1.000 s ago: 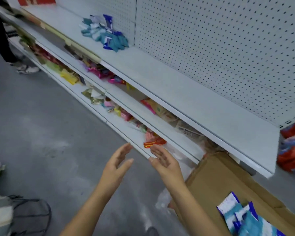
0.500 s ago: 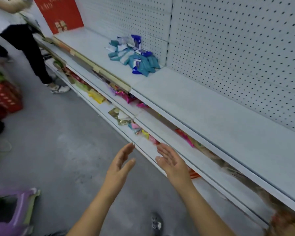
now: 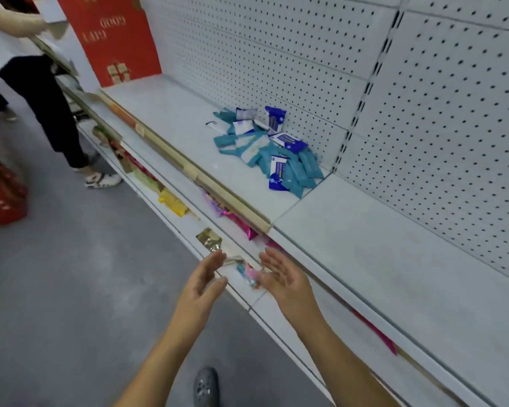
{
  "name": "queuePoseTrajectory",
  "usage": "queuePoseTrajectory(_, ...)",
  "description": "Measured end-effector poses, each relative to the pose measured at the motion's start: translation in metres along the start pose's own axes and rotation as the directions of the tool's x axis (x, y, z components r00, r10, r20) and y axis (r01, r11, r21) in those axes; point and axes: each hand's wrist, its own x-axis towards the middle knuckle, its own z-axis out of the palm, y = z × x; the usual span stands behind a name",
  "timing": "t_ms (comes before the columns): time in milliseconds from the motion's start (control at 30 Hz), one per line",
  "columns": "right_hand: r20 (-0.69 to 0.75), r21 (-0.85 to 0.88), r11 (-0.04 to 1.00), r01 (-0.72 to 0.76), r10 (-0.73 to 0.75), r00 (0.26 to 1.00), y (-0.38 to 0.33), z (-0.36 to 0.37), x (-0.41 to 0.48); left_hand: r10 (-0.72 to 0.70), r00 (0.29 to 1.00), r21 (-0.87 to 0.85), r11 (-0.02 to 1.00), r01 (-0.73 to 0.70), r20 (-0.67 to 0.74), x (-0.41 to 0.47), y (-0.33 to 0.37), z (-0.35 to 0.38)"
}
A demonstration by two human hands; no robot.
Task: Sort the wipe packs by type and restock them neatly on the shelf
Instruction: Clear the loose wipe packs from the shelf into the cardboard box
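The wipe packs [image 3: 266,149] lie in a loose, unsorted heap on the upper shelf [image 3: 373,248], at its back edge against the pegboard wall [image 3: 276,54] and just left of the seam where two shelf boards meet. Most of the packs are teal, with several dark blue and white ones mixed in; some overlap, and one blue pack stands propped against the wall. Both hands are out in front of the shelf's front edge, lower down and well apart from the heap. The left hand [image 3: 202,284] and the right hand [image 3: 284,279] face each other palm to palm with a gap between them, fingers straight and loosely spread, holding nothing. Beyond them the lower shelves [image 3: 262,304] carry bright snack packets [image 3: 174,202]. A red sign [image 3: 115,39] stands at the far end of the upper shelf, and another person [image 3: 44,92] stands on the grey floor [image 3: 71,274] there
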Motion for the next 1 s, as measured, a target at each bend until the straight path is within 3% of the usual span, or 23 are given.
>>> queuePoseTrajectory(333, -0.166, 0.051, 0.998, -0.025, 0.033, 0.986, -0.046, 0.062, 0.163, -0.012, 0.996, -0.002, 1.000, 0.013, 0.091, 0.200, 0.021, -0.108)
queuePoseTrajectory(767, -0.329, 0.101, 0.994, -0.040, 0.071, 0.942, -0.058, 0.051, 0.358, -0.054, 0.977, 0.106, 0.994, 0.033, 0.205, 0.408, 0.033, -0.113)
queuePoseTrajectory(1000, -0.483, 0.101, 0.992, -0.081, 0.120, 0.867, -0.057, 0.024, 0.394, -0.119, 0.953, 0.140, 0.987, 0.082, 0.278, 0.489, 0.031, -0.084)
